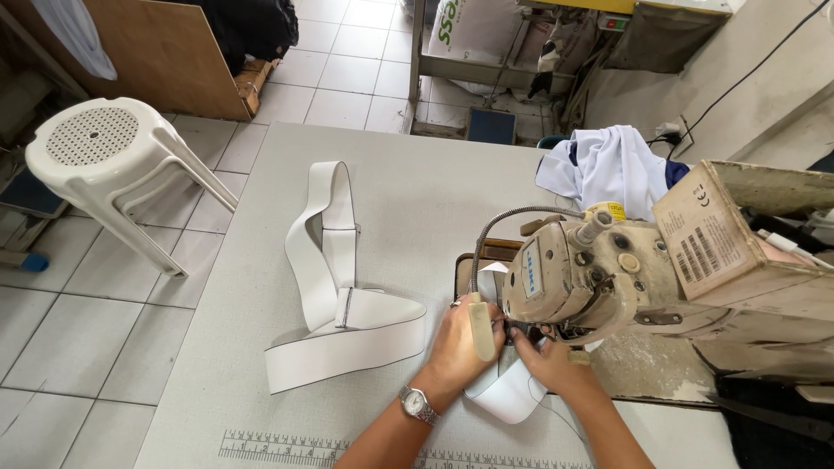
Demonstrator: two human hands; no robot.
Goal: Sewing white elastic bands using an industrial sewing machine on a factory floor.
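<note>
Floor: pale square tiles, with a white plastic stool standing left of the desk.
Desk: a grey desk with a printed ruler along its near edge.
Strap: a long white strap lies folded on the desk, its long axis running from the far middle down toward the near left, then doubling back right toward the sewing machine.
Left hand: the left hand, a watch on its wrist, has its grip pressed down on the strap's end just at the needle.
Right hand: the right hand pinches the same strap end under the sewing machine.
Hidden: the needle and fingertips are covered by the machine's head and its lamp.
Right edge: a white cloth lies heaped behind the machine; the machine's body is cut off by the frame.
</note>
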